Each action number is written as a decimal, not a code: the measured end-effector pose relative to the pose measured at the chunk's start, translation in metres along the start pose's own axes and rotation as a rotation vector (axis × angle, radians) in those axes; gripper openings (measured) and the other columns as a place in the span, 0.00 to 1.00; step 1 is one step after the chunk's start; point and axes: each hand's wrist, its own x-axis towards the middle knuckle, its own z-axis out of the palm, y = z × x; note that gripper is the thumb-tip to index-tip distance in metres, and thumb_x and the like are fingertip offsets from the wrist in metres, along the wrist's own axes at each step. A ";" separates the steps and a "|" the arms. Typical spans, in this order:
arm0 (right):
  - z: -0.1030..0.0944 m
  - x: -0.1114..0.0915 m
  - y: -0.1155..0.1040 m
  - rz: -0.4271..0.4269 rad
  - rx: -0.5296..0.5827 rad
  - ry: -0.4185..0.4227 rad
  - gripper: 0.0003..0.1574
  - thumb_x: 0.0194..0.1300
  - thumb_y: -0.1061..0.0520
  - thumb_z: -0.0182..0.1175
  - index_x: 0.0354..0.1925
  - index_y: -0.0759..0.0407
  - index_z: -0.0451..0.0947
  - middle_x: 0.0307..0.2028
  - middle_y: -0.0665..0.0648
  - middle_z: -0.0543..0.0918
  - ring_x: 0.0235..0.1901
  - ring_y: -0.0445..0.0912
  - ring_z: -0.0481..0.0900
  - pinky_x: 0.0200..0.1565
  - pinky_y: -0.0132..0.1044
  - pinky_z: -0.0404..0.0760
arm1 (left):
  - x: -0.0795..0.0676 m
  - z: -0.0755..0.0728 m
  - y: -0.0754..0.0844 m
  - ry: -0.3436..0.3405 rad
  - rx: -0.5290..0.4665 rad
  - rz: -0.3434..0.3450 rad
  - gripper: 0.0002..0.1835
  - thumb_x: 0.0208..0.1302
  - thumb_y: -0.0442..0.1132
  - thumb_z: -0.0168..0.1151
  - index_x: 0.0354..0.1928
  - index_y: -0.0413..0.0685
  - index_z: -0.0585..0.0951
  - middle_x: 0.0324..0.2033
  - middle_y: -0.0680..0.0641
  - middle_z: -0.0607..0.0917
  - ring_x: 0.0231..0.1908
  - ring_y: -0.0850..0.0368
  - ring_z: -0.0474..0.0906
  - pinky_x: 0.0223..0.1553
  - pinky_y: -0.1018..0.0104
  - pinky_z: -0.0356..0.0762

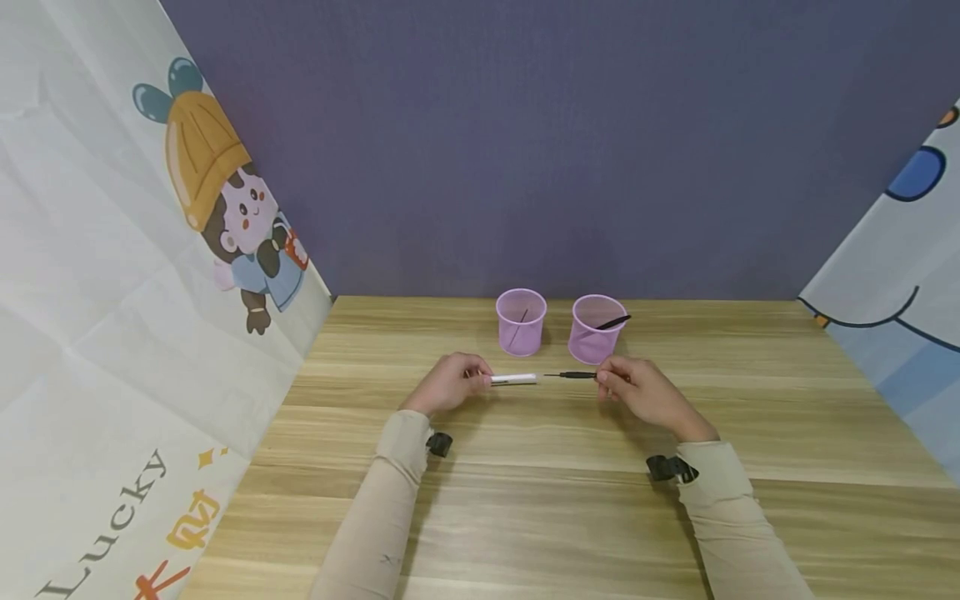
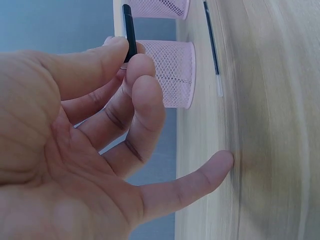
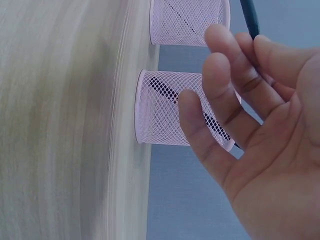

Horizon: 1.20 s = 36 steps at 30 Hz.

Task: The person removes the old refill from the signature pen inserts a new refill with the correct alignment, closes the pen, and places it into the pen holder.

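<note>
My left hand (image 1: 452,382) pinches a white pen barrel (image 1: 516,378) between thumb and fingertips. A black clip (image 2: 129,30) shows on the barrel in the left wrist view, and that hand's little finger reaches down to the table. My right hand (image 1: 643,390) pinches a slim black rod (image 1: 579,375) with a thin dark tip. That tip points left, toward the barrel's end, with a small gap between them in the head view. A dark pen refill (image 2: 212,45) with a clear end lies on the table below the barrel.
Two pink mesh pen cups stand behind the hands. The left cup (image 1: 520,340) holds a thin dark stick; out of the right cup (image 1: 591,347) leans a black pen (image 1: 615,322). A dark upright panel (image 1: 555,150) rises at the table's (image 1: 540,517) back edge.
</note>
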 end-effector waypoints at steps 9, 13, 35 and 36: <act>-0.001 0.000 0.003 0.005 -0.011 0.006 0.14 0.79 0.58 0.54 0.35 0.62 0.79 0.27 0.61 0.82 0.26 0.40 0.75 0.28 0.31 0.75 | 0.000 -0.001 -0.002 0.006 0.005 0.002 0.04 0.71 0.36 0.63 0.40 0.46 0.86 0.28 0.47 0.83 0.28 0.60 0.77 0.34 0.67 0.78; 0.000 0.001 0.005 0.012 -0.015 0.002 0.14 0.79 0.58 0.54 0.36 0.62 0.80 0.28 0.63 0.83 0.26 0.40 0.76 0.29 0.32 0.76 | 0.000 -0.001 -0.002 0.008 0.008 0.008 0.04 0.71 0.35 0.63 0.40 0.46 0.86 0.28 0.49 0.82 0.28 0.60 0.77 0.33 0.67 0.79; 0.004 0.003 0.004 -0.016 -0.023 -0.016 0.12 0.77 0.58 0.56 0.37 0.63 0.80 0.28 0.62 0.84 0.26 0.39 0.76 0.30 0.33 0.77 | 0.000 0.001 0.006 -0.042 0.009 0.005 0.07 0.73 0.37 0.62 0.43 0.43 0.86 0.34 0.41 0.85 0.32 0.52 0.82 0.35 0.67 0.79; 0.004 0.003 0.004 -0.019 -0.022 -0.015 0.12 0.77 0.58 0.56 0.37 0.63 0.80 0.28 0.61 0.84 0.26 0.39 0.76 0.29 0.32 0.77 | 0.000 0.002 0.007 -0.042 0.009 0.006 0.07 0.73 0.37 0.62 0.43 0.43 0.86 0.33 0.42 0.85 0.32 0.52 0.81 0.35 0.67 0.79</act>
